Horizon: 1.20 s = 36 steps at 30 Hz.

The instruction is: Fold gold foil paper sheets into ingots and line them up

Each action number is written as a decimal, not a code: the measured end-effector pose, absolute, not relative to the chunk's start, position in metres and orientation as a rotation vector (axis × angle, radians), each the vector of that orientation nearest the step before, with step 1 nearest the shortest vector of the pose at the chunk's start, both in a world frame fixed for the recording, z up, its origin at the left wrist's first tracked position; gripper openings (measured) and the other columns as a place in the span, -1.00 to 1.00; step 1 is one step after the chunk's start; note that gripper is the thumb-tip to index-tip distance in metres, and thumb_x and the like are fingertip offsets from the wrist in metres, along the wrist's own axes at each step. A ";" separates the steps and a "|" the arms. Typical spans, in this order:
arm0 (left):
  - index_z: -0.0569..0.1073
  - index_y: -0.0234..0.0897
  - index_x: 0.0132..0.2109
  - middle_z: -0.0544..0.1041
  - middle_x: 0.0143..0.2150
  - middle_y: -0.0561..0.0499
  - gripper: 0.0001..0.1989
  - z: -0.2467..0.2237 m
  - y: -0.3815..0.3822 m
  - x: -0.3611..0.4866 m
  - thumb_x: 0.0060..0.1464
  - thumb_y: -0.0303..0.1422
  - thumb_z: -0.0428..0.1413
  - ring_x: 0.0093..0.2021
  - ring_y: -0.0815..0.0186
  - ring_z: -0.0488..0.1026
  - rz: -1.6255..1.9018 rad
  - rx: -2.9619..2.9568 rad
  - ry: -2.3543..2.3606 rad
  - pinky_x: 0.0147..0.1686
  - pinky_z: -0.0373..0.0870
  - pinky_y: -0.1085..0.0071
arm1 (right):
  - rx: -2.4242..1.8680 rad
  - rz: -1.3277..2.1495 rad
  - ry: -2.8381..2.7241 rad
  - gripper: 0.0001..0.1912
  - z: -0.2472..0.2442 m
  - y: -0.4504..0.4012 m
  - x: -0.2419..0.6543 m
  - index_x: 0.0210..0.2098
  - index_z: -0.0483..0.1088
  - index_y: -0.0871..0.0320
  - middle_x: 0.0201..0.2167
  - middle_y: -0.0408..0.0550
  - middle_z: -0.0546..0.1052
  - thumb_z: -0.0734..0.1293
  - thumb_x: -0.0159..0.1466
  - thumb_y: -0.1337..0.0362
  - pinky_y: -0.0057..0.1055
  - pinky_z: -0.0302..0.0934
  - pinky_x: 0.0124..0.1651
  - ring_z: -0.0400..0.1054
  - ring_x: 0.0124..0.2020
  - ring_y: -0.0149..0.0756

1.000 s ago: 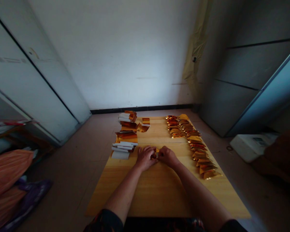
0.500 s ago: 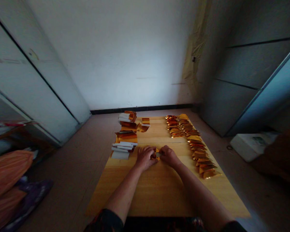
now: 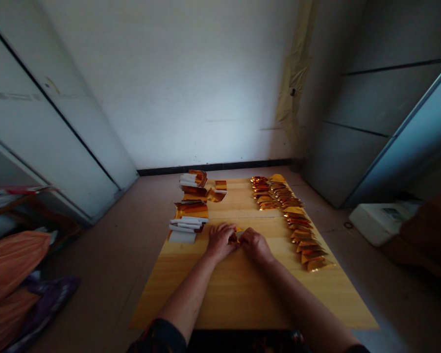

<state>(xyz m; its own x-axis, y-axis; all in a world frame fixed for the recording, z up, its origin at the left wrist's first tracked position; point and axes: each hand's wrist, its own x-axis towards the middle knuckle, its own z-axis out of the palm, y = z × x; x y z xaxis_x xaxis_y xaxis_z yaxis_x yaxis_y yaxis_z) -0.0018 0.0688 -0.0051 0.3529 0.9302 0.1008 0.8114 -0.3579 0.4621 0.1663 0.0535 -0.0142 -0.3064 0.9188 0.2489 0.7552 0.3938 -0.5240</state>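
A small piece of gold foil paper (image 3: 238, 229) lies at the middle of the wooden table, largely covered by my fingers. My left hand (image 3: 221, 241) grips its left side, fingers curled over it. From the right, my right hand (image 3: 256, 244) pinches the near right edge with bent fingers. Loose gold sheets with white backs (image 3: 191, 210) lie in stacks to the left of my left hand. Two rows of folded gold paper pieces (image 3: 304, 237) overlap along the table's right side.
The wooden table (image 3: 220, 304) stands before a white wall (image 3: 206, 88). A white box (image 3: 373, 223) sits on the floor at right, below a grey cabinet (image 3: 353, 152). Orange cloth (image 3: 14, 264) and a purple bag (image 3: 55, 299) are at left.
My right hand has shifted slightly left and nearer to me, closer to my left hand. Less of the foil paper shows between them. My left hand stays nearly in place.
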 end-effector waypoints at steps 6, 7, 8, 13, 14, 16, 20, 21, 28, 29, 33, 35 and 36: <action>0.45 -0.13 -0.20 0.32 0.23 0.05 -0.84 -0.006 0.069 -0.011 0.02 -0.28 0.12 0.23 0.13 0.16 0.437 2.391 1.453 0.16 -0.02 -0.01 | -1.596 0.223 -2.348 -0.81 0.002 0.036 0.161 -0.35 0.47 0.10 -0.29 -0.07 0.51 0.21 0.23 0.34 -0.42 0.05 -0.23 0.30 -0.21 -0.29; 0.45 -0.12 -0.18 0.32 0.23 0.07 -0.82 -0.004 0.070 -0.014 0.01 -0.35 0.10 0.23 0.15 0.16 0.411 2.405 1.425 0.16 0.00 0.01 | -1.597 0.187 -2.386 -0.81 0.004 0.035 0.161 -0.34 0.47 0.10 -0.29 -0.05 0.51 0.21 0.24 0.31 -0.41 0.03 -0.23 0.30 -0.21 -0.28; 0.45 -0.11 -0.14 0.33 0.23 0.08 -0.76 -0.003 0.070 -0.017 0.00 -0.41 0.07 0.22 0.17 0.17 0.385 2.417 1.402 0.15 0.02 0.03 | -1.587 0.152 -2.426 -0.81 0.007 0.033 0.161 -0.33 0.47 0.11 -0.29 -0.04 0.51 0.21 0.25 0.28 -0.39 0.02 -0.22 0.29 -0.21 -0.28; 0.43 -0.03 -0.03 0.39 0.18 0.11 -0.60 0.001 0.069 -0.022 -0.01 -0.50 0.03 0.15 0.19 0.25 0.382 2.490 1.411 0.06 0.10 0.09 | -1.518 -0.009 -2.564 -0.78 0.017 0.035 0.167 -0.36 0.48 0.12 -0.33 -0.01 0.52 0.23 0.26 0.18 -0.32 -0.03 -0.21 0.27 -0.22 -0.23; 0.44 -0.02 -0.05 0.41 0.16 0.12 -0.63 0.001 0.068 -0.021 0.01 -0.48 0.04 0.13 0.18 0.26 0.400 2.511 1.423 0.05 0.10 0.08 | -1.527 -0.028 -2.576 -0.77 0.019 0.037 0.169 -0.37 0.48 0.13 -0.34 0.00 0.52 0.23 0.26 0.19 -0.31 -0.04 -0.21 0.27 -0.22 -0.23; 0.47 -0.01 -0.10 0.44 0.12 0.12 -0.71 0.000 0.066 -0.017 0.03 -0.43 0.07 0.09 0.17 0.29 0.442 2.541 1.446 0.03 0.10 0.09 | -1.556 -0.047 -2.600 -0.78 0.020 0.042 0.173 -0.37 0.48 0.15 -0.34 0.01 0.52 0.22 0.28 0.24 -0.31 -0.05 -0.21 0.27 -0.21 -0.22; 0.46 -0.03 -0.08 0.50 0.03 0.06 -0.70 -0.004 0.063 -0.009 0.01 -0.43 0.11 0.04 0.18 0.31 0.535 2.533 1.513 0.00 0.11 0.13 | -1.609 -0.006 -2.578 -0.79 0.019 0.048 0.178 -0.35 0.47 0.14 -0.32 0.00 0.52 0.21 0.30 0.27 -0.34 -0.05 -0.23 0.27 -0.21 -0.25; 0.44 -0.04 -0.05 0.50 0.02 0.05 -0.66 -0.005 0.062 -0.008 0.00 -0.44 0.10 0.03 0.19 0.32 0.551 2.534 1.521 0.01 0.12 0.14 | -1.635 0.016 -2.541 -0.79 0.018 0.048 0.178 -0.34 0.46 0.13 -0.31 -0.01 0.52 0.21 0.30 0.26 -0.36 -0.04 -0.24 0.28 -0.21 -0.27; 0.38 -0.08 0.00 0.50 -0.01 0.02 -0.63 -0.007 0.060 -0.007 0.00 -0.42 0.11 0.02 0.19 0.33 0.597 2.542 1.521 -0.01 0.13 0.18 | -1.832 0.165 -2.195 -0.85 0.005 0.043 0.170 -0.30 0.44 0.11 -0.25 -0.05 0.49 0.23 0.28 0.25 -0.44 -0.02 -0.26 0.29 -0.19 -0.30; 0.38 -0.09 -0.01 0.51 -0.03 0.01 -0.64 -0.006 0.060 -0.008 0.00 -0.41 0.12 0.01 0.19 0.33 0.594 2.538 1.525 -0.01 0.13 0.19 | -1.848 0.168 -2.160 -0.85 0.003 0.043 0.169 -0.29 0.44 0.12 -0.25 -0.04 0.48 0.23 0.28 0.27 -0.44 -0.01 -0.26 0.29 -0.19 -0.30; 0.40 -0.11 -0.05 0.52 -0.09 0.00 -0.70 -0.002 0.058 -0.008 0.02 -0.39 0.11 -0.01 0.19 0.33 0.559 2.545 1.496 -0.02 0.12 0.19 | -1.792 0.167 -2.232 -0.77 -0.001 0.046 0.167 -0.31 0.45 0.10 -0.25 -0.03 0.48 0.16 0.30 0.37 -0.43 0.00 -0.24 0.30 -0.20 -0.31; 0.42 -0.11 -0.08 0.52 -0.12 0.00 -0.74 0.001 0.058 -0.008 0.04 -0.38 0.10 -0.02 0.18 0.33 0.541 2.566 1.472 -0.02 0.12 0.17 | -1.760 0.112 -2.328 -0.75 0.001 0.046 0.168 -0.33 0.45 0.10 -0.27 -0.02 0.49 0.15 0.30 0.38 -0.39 0.00 -0.22 0.30 -0.21 -0.27; 0.44 -0.12 -0.09 0.52 -0.13 -0.01 -0.76 0.002 0.059 -0.008 0.05 -0.39 0.09 -0.03 0.18 0.33 0.530 2.578 1.464 -0.02 0.12 0.17 | -1.746 0.070 -2.371 -0.75 0.002 0.046 0.169 -0.33 0.45 0.11 -0.27 0.00 0.49 0.15 0.30 0.39 -0.37 -0.01 -0.21 0.30 -0.20 -0.26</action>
